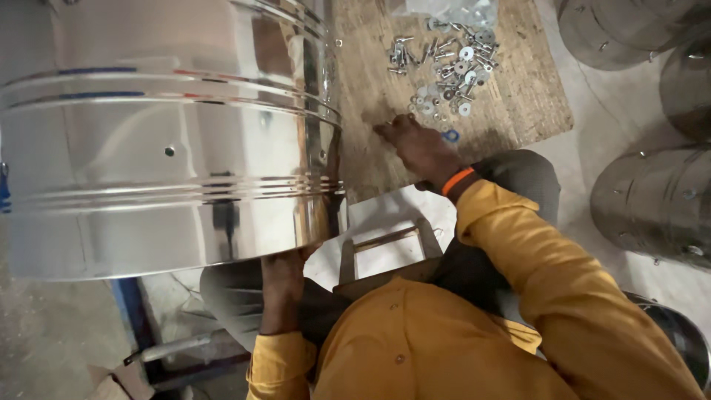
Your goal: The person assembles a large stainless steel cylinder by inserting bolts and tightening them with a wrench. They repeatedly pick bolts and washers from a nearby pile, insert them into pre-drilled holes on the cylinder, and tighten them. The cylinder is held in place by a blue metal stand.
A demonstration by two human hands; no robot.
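Observation:
A large shiny steel drum (148, 141) lies on its side across the left of the view. My left hand (285, 270) reaches up under its lower rim, with the fingers hidden behind the metal. My right hand (415, 144) stretches out over a brown mat (518, 111) and touches down at the near edge of a pile of bolts and washers (448, 70). The fingertips press together on the mat; whether they pinch a small part I cannot tell. An orange band (458, 180) circles that wrist. A bent metal bracket (389, 248) lies between my knees.
Several more steel drums (652, 200) stand at the right edge and top right. A clear plastic bag (452, 11) of hardware lies at the mat's far end. A blue ring (451, 135) sits beside my right hand. A hammer-like tool (170, 348) lies on the floor lower left.

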